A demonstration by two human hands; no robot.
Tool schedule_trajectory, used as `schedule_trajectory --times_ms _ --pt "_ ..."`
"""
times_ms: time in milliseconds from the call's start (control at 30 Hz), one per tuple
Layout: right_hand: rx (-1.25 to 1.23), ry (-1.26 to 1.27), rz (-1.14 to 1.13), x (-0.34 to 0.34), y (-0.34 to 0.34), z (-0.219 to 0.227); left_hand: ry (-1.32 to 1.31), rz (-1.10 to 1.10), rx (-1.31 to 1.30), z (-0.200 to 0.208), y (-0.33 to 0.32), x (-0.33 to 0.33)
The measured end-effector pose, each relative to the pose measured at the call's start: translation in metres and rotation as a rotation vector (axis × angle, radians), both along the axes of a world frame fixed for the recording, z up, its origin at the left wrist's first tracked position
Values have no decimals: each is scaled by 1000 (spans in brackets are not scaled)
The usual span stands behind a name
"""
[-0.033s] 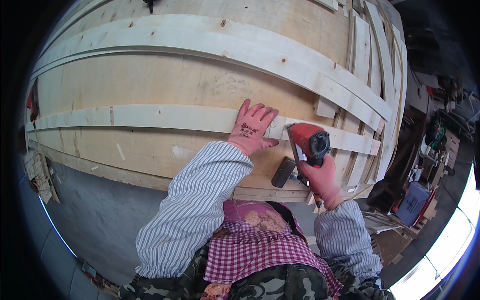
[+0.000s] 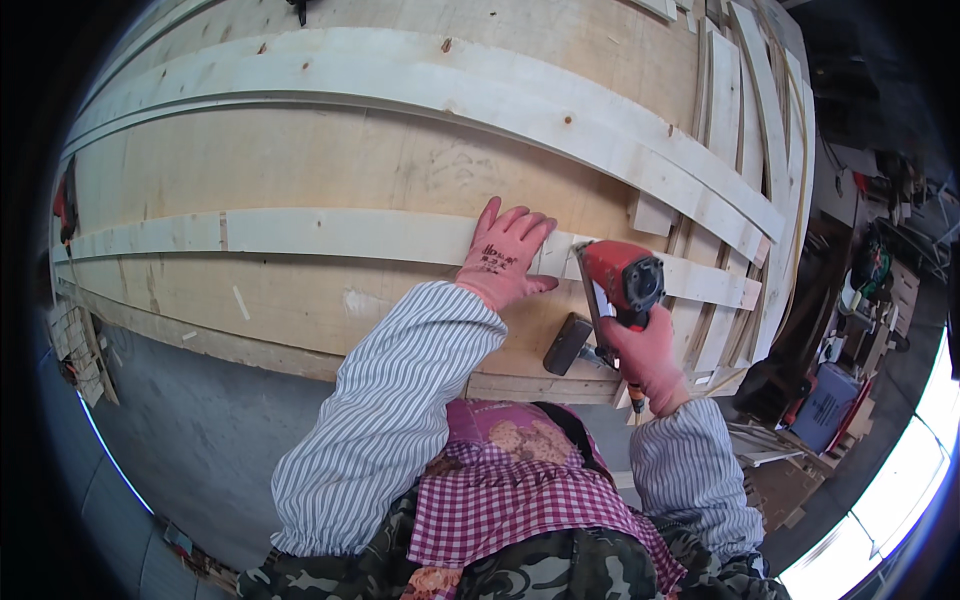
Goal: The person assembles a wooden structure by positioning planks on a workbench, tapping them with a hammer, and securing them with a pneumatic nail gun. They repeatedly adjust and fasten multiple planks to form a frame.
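Observation:
My left hand (image 2: 503,256), in a pink work glove, lies open with spread fingers across a long pale wooden strip (image 2: 370,223). In my right hand (image 2: 650,360), also gloved in pink, is the grip of a red nail gun (image 2: 622,275). Its nose is at the strip, a little right of my left thumb; whether it touches the wood I cannot tell. Just left of my right hand, a hammer with a dark block head (image 2: 568,343) lies on the plywood table (image 2: 430,315), its handle partly hidden.
Two overlapping wider boards (image 2: 400,75) run across the table beyond the strip. Several narrow wooden slats (image 2: 722,90) are piled at the right end, with a short wood block (image 2: 651,214) near them. A red-handled tool (image 2: 66,205) sits at the far left edge. Clutter and a blue-grey case (image 2: 828,405) stand off to the right.
The nail gun and my right hand have shifted very slightly up and to the right. My left hand and the strip stay in place.

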State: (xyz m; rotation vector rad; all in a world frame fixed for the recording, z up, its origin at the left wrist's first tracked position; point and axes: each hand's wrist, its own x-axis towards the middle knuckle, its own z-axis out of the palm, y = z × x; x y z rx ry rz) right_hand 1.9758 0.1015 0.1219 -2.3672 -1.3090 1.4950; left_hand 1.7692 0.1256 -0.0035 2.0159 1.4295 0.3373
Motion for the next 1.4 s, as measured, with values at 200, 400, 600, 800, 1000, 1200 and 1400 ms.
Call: schedule_trajectory --times_ms 200,400,600,800,1000,1200,1400 --pt "43 46 -14 -3 8 -8 36 -12 -35 -2 0 1" --pt "79 -155 105 -9 -3 -19 -12 22 -44 -3 2 2" --pt "106 -18 40 -8 2 -5 -19 -12 -38 2 2 0" --pt "188 105 -151 23 -8 40 -185 28 160 10 -14 -42" --pt "317 63 249 42 -2 105 79 196 254 22 -132 -139" --pt "357 -107 1133 27 1 144 207 430 59 47 -246 -199" --pt "-279 -973 1772 27 -14 162 240 391 87 37 -213 -263"
